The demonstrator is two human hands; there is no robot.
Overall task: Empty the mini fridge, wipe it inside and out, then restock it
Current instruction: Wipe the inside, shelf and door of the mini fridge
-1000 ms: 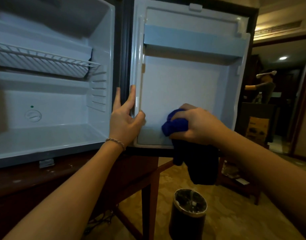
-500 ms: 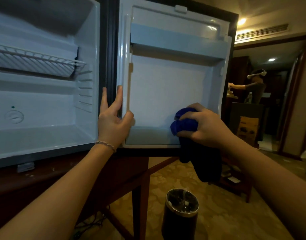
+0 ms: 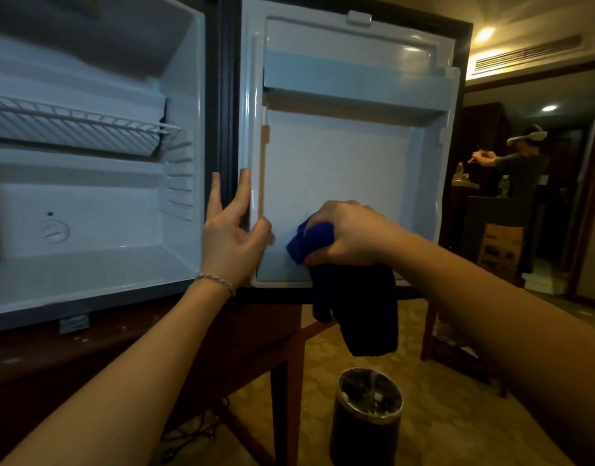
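The mini fridge (image 3: 97, 203) stands open on a dark wooden counter (image 3: 128, 341), filling the view from nine to twelve o'clock, its white cavity bare apart from a wire shelf (image 3: 70, 124) at upper left. Its door (image 3: 353, 156) swings wide at one o'clock, inner liner facing the camera. The blue cloth (image 3: 353, 307) sits at the door's lower edge, near centre, its bunched top against the liner and its long tail hanging below the door. The right hand (image 3: 350, 235) has its grip clamped on the bunched cloth. The left hand (image 3: 230, 237) braces the door's hinge-side edge, fingers straight, thumb on the liner. At six o'clock a dark bin (image 3: 365, 418) stands on the carpet. At three o'clock, dimly, a distant person (image 3: 521, 163) seems to wear a headset.
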